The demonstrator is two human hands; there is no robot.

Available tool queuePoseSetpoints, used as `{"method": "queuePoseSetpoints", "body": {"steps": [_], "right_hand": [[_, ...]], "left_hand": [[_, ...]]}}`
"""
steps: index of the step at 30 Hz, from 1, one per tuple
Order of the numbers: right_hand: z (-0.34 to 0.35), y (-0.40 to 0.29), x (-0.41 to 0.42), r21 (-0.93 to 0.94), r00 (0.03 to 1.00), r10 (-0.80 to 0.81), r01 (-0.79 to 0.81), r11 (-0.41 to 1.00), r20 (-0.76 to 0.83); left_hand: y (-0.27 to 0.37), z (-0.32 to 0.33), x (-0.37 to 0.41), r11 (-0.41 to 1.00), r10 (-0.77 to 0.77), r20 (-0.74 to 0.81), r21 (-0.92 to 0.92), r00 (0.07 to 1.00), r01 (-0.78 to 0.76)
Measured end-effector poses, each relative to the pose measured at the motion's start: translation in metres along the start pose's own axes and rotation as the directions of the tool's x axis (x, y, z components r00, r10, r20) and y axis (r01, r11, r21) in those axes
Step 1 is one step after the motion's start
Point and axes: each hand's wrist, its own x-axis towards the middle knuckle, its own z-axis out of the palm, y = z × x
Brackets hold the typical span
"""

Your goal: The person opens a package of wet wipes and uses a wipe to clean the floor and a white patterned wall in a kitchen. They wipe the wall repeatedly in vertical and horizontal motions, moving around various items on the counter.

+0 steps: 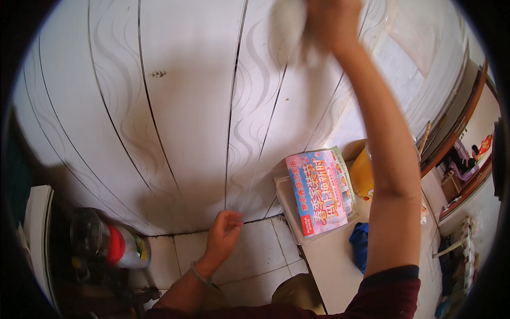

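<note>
My right hand (334,20), blurred at the top of the view, is raised against the white panelled wall (191,119). It grips a whitish cloth (285,30), which looks pressed to the wall; the fingers are partly out of sight. Grey wavy patterns and dark vertical seams run down the panels. My left hand (223,235), with a bracelet (199,273) at the wrist, hangs low near the foot of the wall. Its fingers are loosely curled, thumb apart, and nothing shows in them. A small dark mark (157,74) and a tiny brownish speck (287,99) are on the panels.
To the right, a printed flyer (322,191) covers a plastic box on a pale tabletop (330,271). Beside it are a yellow container (360,171) and a blue item (359,245). A red-banded clear jar (115,245) stands lower left. Beyond a doorway, a person (470,161) appears.
</note>
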Motion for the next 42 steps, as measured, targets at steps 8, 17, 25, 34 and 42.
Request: {"method": "queuePoseSetpoints", "body": {"steps": [8, 17, 25, 34, 42], "right_hand": [[-0.052, -0.086, -0.224, 0.455, 0.692, -0.539, 0.329, 0.827, 0.480], [-0.008, 0.037, -0.032, -0.207, 0.989, 0.108, -0.085, 0.975, 0.102], [0.018, -0.050, -0.078, 0.027, 0.965, -0.257, 0.258, 0.966, -0.043], [-0.030, -0.087, -0.174, 0.353, 0.786, -0.438, 0.298, 0.887, 0.437], [-0.010, 0.042, 0.067, 0.082, 0.882, 0.470, -0.467, 0.880, -0.027]], "left_hand": [[0.017, 0.005, -0.011, 0.999, 0.052, -0.031, -0.005, 0.998, -0.052], [0.015, 0.009, -0.011, 0.999, 0.052, -0.019, -0.007, 0.998, -0.052], [0.020, 0.003, -0.007, 0.998, 0.045, -0.036, -0.031, 0.998, -0.046], [0.046, 0.010, -0.027, 0.996, 0.083, 0.012, 0.013, 0.997, -0.083], [0.041, 0.015, -0.023, 0.997, 0.075, 0.019, -0.020, 0.997, -0.074]]}}
